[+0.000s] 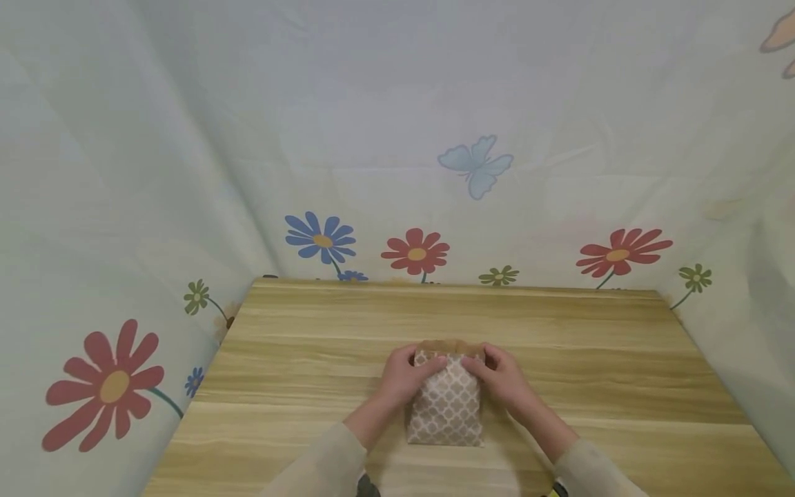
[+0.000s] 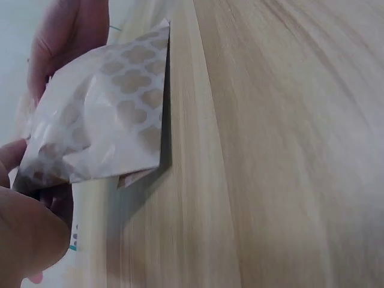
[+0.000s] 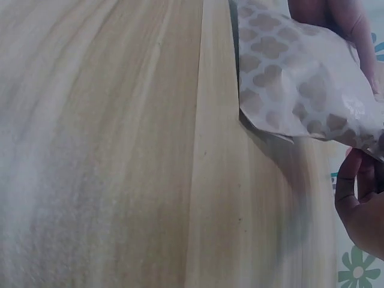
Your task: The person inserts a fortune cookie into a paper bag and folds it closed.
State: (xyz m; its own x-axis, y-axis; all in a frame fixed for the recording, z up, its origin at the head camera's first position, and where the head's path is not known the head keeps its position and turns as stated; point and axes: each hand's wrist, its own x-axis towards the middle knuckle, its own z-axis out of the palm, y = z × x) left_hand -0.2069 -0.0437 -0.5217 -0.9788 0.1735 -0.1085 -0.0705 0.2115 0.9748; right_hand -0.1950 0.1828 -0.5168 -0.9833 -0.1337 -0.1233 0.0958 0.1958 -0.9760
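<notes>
A paper bag with a brown-and-white lattice print stands on the wooden table in front of me, its brown inner edge showing at the top. My left hand grips its upper left side, thumb across the front and fingers behind. On the upper right side my right hand holds it the same way. In the left wrist view the bag looks creased near the gripped end, close to the left hand. The right wrist view shows the bag with the right hand at its top corner. Its contents are hidden.
The wood-grain table reaches back to a pale cloth backdrop printed with flowers and butterflies. More of the cloth hangs along the left and right sides.
</notes>
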